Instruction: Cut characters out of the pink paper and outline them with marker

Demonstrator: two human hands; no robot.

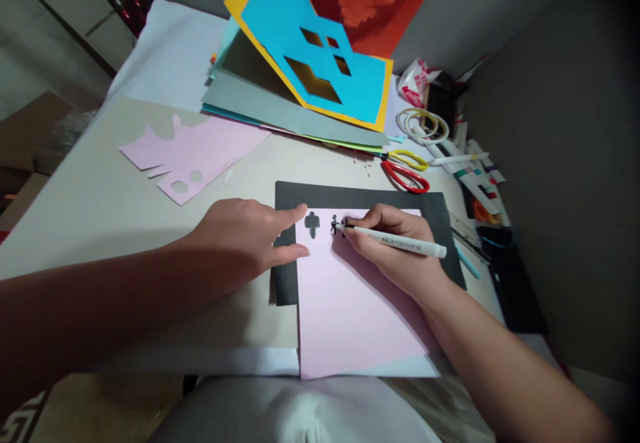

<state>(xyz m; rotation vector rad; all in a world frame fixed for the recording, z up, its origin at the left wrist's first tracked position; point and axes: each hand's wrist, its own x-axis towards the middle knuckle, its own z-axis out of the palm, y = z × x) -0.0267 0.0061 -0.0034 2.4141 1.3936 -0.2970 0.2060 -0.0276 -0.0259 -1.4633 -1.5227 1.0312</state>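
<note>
A sheet of pink paper (345,309) lies over a larger black sheet (325,194), its near end hanging past the table edge. Near its top left corner is a dark cut-out shape (313,224), and right of that are small black marks (334,224). My right hand (395,239) grips a white marker pen (400,241), its tip down at these marks. My left hand (255,233) rests at the left edge of the pink paper, thumb and forefinger stretched apart on it, holding nothing.
Scissors (407,169) with one yellow and one red handle lie beyond the black sheet. A cut pink scrap (185,153) is at the left. Folded coloured cards, topped by a blue and yellow one (280,23), stand at the back. Tape rolls (423,126) and several markers (475,176) crowd the right side.
</note>
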